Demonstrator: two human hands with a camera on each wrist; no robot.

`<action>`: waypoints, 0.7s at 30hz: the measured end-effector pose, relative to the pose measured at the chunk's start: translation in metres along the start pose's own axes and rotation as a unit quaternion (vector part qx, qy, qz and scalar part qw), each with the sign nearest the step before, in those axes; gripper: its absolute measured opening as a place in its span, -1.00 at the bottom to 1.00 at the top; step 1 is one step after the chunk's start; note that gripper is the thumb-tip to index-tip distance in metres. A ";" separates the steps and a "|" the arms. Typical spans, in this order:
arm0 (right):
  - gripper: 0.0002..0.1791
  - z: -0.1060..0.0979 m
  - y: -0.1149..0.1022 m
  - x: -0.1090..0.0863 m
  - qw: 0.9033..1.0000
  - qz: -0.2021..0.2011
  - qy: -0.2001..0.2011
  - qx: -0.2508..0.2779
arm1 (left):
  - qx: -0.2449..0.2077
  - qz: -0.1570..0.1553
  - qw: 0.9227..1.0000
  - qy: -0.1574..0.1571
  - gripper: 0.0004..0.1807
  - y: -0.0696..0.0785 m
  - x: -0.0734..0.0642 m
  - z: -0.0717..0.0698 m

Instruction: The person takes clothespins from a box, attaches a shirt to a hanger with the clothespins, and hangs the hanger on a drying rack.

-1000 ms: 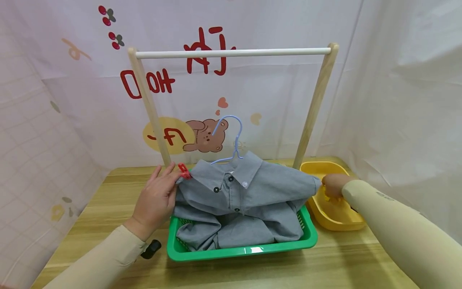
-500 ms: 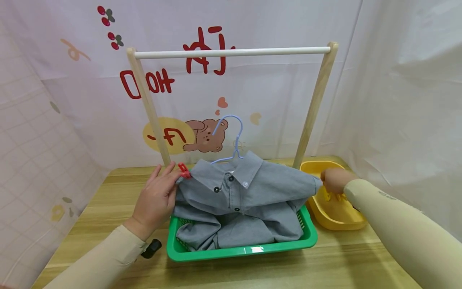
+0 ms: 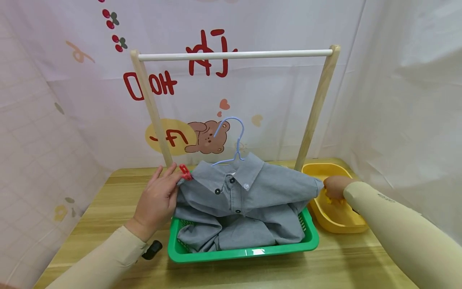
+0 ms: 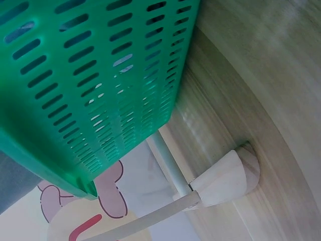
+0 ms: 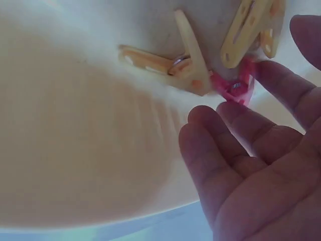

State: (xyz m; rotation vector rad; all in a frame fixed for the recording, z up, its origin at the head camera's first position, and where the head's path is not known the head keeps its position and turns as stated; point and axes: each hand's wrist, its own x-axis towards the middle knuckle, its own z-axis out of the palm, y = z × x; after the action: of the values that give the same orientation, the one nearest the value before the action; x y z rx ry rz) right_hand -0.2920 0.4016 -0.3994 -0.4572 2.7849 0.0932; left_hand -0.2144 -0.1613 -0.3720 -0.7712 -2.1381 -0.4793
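Observation:
In the head view, a grey button-up shirt point(image 3: 276, 182) on a blue hanger point(image 3: 238, 136) lies heaped in a green basket point(image 3: 238, 254). My left hand point(image 3: 155, 202) pinches the shirt at its left shoulder, the thumb mostly hidden. Beside those fingers a red clothespin point(image 3: 185, 172) is clipped on. My right hand point(image 3: 336, 187) reaches down into a yellow basin point(image 3: 343, 228). From the right wrist, its fingers look fairly straight and spread, with fingertips at another red clothespin point(image 5: 238, 89). A yellow clothespin point(image 5: 193, 75) and a second pale one point(image 5: 246, 32) lie close by.
Behind the basket stands a rack with a white bar point(image 3: 234, 55) and wooden posts point(image 3: 317, 108). The left wrist view shows the rack's wooden foot point(image 4: 225, 175) near the basket's slotted side. A printed curtain hangs behind the wooden table point(image 3: 119, 192).
My right hand rises slightly, then dips lower into the yellow basin. My left hand stays at the shirt's shoulder. The head view has shifted a little.

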 end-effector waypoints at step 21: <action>-0.77 0.003 -0.004 -0.005 0.999 0.011 0.026 0.018 | 0.000 0.011 1.000 0.007 -0.61 0.002 0.001 -0.002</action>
State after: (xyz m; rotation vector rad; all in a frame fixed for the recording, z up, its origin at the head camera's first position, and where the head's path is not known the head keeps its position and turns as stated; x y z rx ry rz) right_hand -0.2853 0.3997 -0.4012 -0.4265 2.8383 0.0374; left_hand -0.2129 -0.1608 -0.3697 -0.7875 -2.1140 -0.4712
